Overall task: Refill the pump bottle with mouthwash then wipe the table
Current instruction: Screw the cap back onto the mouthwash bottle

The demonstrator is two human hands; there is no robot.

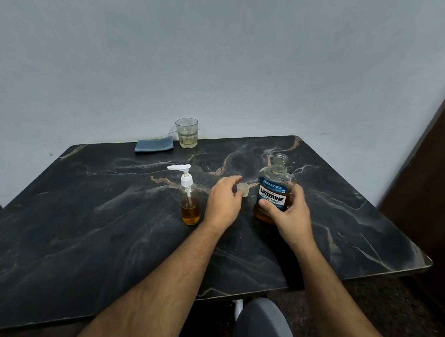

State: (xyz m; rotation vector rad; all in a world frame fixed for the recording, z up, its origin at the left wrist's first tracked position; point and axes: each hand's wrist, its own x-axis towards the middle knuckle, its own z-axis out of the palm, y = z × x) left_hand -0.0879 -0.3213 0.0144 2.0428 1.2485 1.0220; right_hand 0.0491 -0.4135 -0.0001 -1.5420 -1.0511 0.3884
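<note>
A Listerine mouthwash bottle (274, 189) stands uncapped on the dark marble table (109, 213), partly filled with amber liquid. My right hand (289, 214) grips its lower body. My left hand (223, 197) pinches the bottle's clear cap (243, 190) just left of the bottle, low over the table. A small clear pump bottle (190, 203) with a white pump head stands left of my left hand, its lower part holding amber liquid. A folded blue cloth (154, 144) lies at the table's far edge by the wall.
A drinking glass (187, 133) with a little pale liquid stands beside the cloth at the back. The wall runs along the table's far side. A dark door or panel (437, 168) rises on the right. My knee shows below the near edge.
</note>
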